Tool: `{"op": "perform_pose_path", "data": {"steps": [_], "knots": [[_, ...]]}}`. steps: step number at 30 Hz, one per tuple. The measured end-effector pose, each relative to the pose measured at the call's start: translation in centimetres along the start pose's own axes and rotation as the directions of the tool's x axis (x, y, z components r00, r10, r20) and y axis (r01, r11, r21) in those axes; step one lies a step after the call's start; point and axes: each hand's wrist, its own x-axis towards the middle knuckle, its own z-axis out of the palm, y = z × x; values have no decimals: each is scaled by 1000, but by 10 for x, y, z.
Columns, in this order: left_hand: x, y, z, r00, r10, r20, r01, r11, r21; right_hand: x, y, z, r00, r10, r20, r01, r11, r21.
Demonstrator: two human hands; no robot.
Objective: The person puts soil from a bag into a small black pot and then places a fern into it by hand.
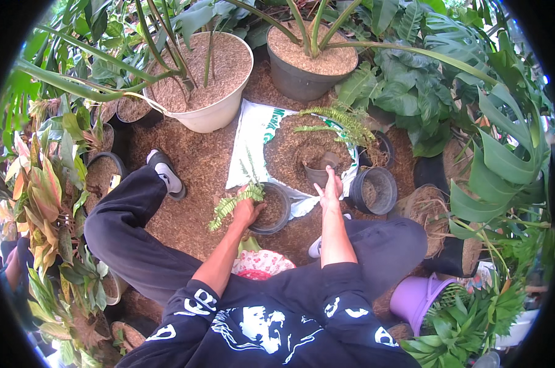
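My left hand (245, 208) is at the left rim of a black plastic pot (284, 221), which holds brown potting mix. Green fern fronds (227, 210) pass through its fingers and hang over to the left; the fern's roots are hidden. My right hand (331, 189) grips a small dark plastic pot (316, 175) from its near side. That small pot leans in the brown mix filling an open white sack (247, 138), which bears green print. Another fern (351, 126) lies over the sack's far right edge.
Empty-looking stacked black pots (385, 191) stand right of the sack. Large white (213, 117) and dark (300, 83) planters stand beyond it. A purple bucket (408, 299) is by my right knee. A phone (114, 183) rests on a pot at left. Leafy plants surround me.
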Motion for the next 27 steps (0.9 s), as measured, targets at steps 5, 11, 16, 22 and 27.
{"op": "perform_pose_path", "data": {"steps": [5, 11, 16, 22, 27], "knots": [[2, -26, 10, 984, 126, -123, -122, 992, 42, -16, -31, -11, 981, 75, 180, -90, 993, 80], [5, -16, 7, 983, 124, -136, -114, 991, 74, -28, -51, -36, 986, 36, 164, -56, 991, 122], [5, -7, 8, 995, 26, -99, -16, 995, 99, -26, -53, -54, 961, -15, 277, -12, 995, 95], [7, -14, 12, 991, 74, -116, -68, 996, 50, -30, -54, -50, 973, -3, 229, -25, 993, 119], [15, -40, 26, 975, 146, -167, -138, 989, 62, -37, -56, -43, 968, 11, 250, -56, 983, 176]]}}
